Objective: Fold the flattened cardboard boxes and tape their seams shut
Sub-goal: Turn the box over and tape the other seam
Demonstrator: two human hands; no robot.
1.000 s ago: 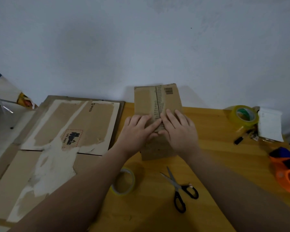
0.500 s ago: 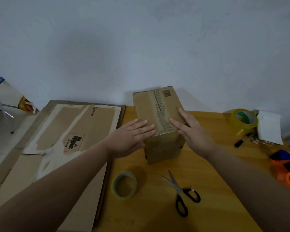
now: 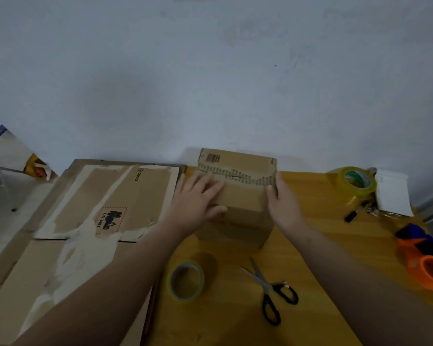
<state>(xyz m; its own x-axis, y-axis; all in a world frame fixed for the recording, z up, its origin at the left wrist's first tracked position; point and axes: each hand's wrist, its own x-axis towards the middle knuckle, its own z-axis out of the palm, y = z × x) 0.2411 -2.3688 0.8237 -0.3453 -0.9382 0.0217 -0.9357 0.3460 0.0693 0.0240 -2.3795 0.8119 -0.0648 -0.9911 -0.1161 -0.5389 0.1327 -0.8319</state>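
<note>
On the yellow table [image 3: 323,245], your left hand [image 3: 198,203] lies flat, fingers spread, on the cardboard box [image 3: 238,196]; your right hand [image 3: 283,203] cups its right side. Since half a second ago, the box's taped seam has turned crosswise.

The scene is dim and soft, with a cool grey cast on the wall [image 3: 210,71] and a warmer tone on the yellow table [image 3: 323,245]. Light seems to fall from above and in front; the box [image 3: 238,196] throws a faint shadow on the wall behind it, and the near tape roll [image 3: 185,280] casts a soft shadow to its right. Both forearms at the bottom go dark. Detail is smeared throughout, the hands and box slightly blurred. Straight lines bend toward the corners.
</note>
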